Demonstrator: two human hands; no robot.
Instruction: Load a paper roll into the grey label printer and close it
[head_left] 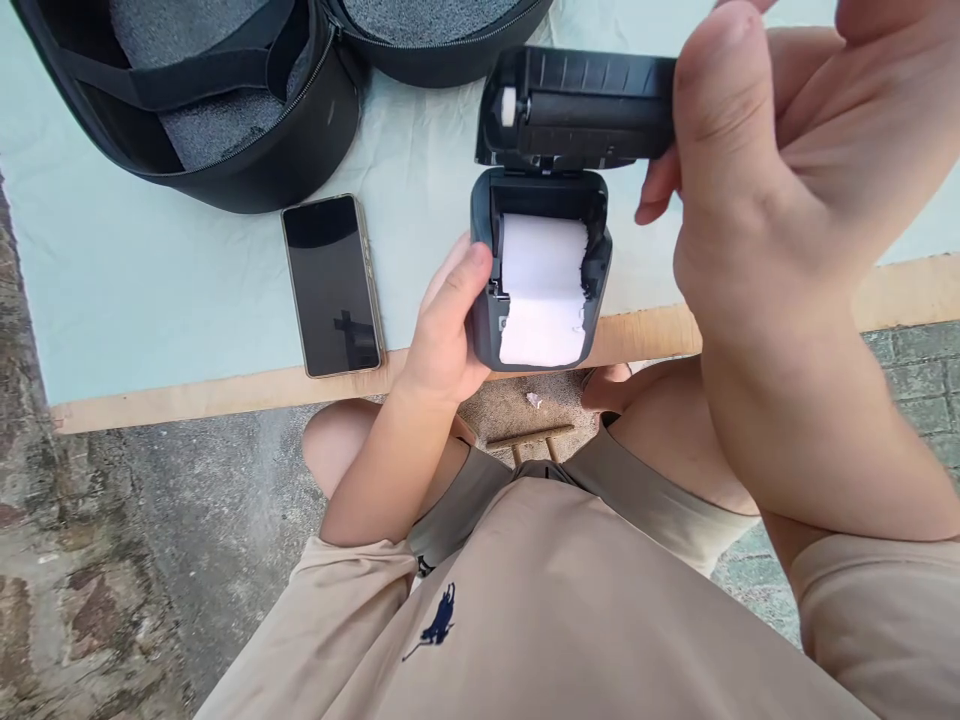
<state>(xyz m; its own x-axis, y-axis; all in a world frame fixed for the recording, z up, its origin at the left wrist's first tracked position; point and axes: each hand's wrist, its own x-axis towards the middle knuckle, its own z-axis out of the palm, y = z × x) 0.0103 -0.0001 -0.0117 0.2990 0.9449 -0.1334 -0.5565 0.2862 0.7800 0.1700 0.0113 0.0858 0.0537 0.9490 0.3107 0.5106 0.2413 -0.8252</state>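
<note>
A small black portable receipt printer (484, 310) has its lid raised, and a white paper roll (544, 290) with a ragged edge sits in its bay. My left hand (446, 325) grips the left side of the printer body, thumb on the rim, its other fingers mostly hidden. The printer lid (600, 100), with a black roller and a small white gear, stands above the bay's far edge. My right hand (780, 150) is closed on the lid's right end, thumb on the near face and fingers partly hidden behind.
A smartphone (332, 285) with a dark screen lies left of the printer. Behind it sits an open black zip case (300, 150) lined with grey foam. The pale cloth (150, 290) covers a table with a wooden front edge (187, 397). A paper scrap (534, 400) lies on the ground below.
</note>
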